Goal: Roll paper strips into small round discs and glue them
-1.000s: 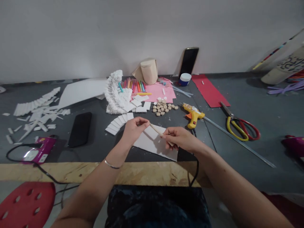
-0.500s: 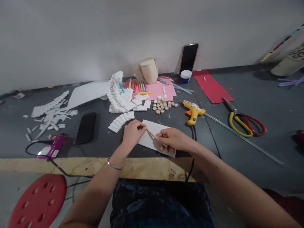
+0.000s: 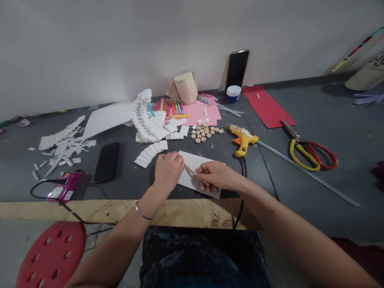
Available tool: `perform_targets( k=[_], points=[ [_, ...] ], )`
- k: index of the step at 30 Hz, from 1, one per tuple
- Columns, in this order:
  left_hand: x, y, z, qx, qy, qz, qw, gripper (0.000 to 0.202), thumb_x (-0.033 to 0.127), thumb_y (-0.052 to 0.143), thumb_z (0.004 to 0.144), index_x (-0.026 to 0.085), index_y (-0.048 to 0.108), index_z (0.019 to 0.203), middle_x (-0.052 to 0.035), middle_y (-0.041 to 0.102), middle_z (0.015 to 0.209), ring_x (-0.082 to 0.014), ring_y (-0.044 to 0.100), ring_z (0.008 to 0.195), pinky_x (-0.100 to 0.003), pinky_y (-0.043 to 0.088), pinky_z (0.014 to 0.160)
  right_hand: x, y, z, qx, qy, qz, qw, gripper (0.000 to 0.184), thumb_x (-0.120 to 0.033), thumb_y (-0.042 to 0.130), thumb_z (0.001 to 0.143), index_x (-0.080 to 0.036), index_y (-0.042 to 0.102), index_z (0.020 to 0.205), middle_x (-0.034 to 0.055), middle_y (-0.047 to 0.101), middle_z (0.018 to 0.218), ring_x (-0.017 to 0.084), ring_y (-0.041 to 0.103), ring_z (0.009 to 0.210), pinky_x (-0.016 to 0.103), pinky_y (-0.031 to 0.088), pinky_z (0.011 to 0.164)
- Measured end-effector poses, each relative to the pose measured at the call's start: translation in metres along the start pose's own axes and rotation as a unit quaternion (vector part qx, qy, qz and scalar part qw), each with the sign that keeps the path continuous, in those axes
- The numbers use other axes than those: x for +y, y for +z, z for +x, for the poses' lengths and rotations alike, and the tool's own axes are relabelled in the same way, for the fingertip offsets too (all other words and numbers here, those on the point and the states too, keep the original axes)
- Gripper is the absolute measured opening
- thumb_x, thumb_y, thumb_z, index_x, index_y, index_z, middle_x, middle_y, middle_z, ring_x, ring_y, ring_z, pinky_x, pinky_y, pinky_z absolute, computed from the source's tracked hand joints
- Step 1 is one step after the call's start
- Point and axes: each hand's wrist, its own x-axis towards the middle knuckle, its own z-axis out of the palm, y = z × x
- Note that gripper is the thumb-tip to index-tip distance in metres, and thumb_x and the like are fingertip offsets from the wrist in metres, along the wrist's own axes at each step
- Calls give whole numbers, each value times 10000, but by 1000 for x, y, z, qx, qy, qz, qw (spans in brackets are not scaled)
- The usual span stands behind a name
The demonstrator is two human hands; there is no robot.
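My left hand (image 3: 168, 171) lies curled over the left edge of a white foam board sheet (image 3: 192, 159), with a thin wooden stick (image 3: 191, 170) ending at its fingertips. My right hand (image 3: 216, 176) pinches the other end of the stick above the sheet. The fingers of my right hand hide that end of the stick. Just left of my left hand, a fanned row of small white foam squares (image 3: 148, 154) lies on the grey tabletop (image 3: 126, 184).
A yellow hot glue gun (image 3: 243, 140) and a long metal ruler (image 3: 309, 174) lie to the right, beyond them yellow-and-red scissors (image 3: 309, 154). Ahead are wooden discs (image 3: 204, 132), a white foam sculpture (image 3: 147, 120), and markers on pink paper (image 3: 204, 114). A black phone (image 3: 106, 162) lies left.
The view has tilted and shifted slightly. My hands have drawn closer together, and my left hand now lies on the sheet's left edge, with the stick sloping between them.
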Motion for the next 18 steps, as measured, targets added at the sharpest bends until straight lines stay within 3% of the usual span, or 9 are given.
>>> perform_targets(
  k=[4, 7, 14, 18],
  points=[
    [-6, -4, -1, -42, 55, 77, 995, 207, 182, 485, 893, 180, 632, 748, -106, 647, 873, -256, 587, 890, -395, 374, 763, -1, 0, -1, -1, -2, 3, 1000, 126, -262, 586, 779, -174, 595, 689, 4, 687, 583, 65, 505, 361, 172, 400, 356],
    [-10, -10, 2, -59, 66, 71, 994, 190, 226, 500, 897, 182, 657, 800, -89, 665, 902, -238, 594, 888, -362, 391, 740, 0, 0, 0, -3, -2, 5, 1000, 120, -256, 577, 777, -175, 595, 690, 3, 690, 583, 70, 516, 364, 175, 407, 360],
    [-14, -14, 25, -91, 8, 13, 996, 115, 170, 577, 754, 202, 645, 667, -29, 658, 745, -179, 577, 681, -305, 367, 632, 9, 0, 5, 4, -5, -24, 1000, 135, -274, 564, 799, -177, 610, 717, 12, 697, 589, 78, 558, 391, 171, 429, 396],
    [-22, -15, 40, -176, -64, -87, 978, 48, 194, 611, 680, 206, 655, 664, -20, 667, 693, -179, 591, 647, -280, 371, 576, 11, 1, 6, 4, 4, -9, 1000, 112, -275, 576, 800, -180, 589, 743, 10, 687, 581, 75, 538, 374, 175, 422, 385]
  ],
)
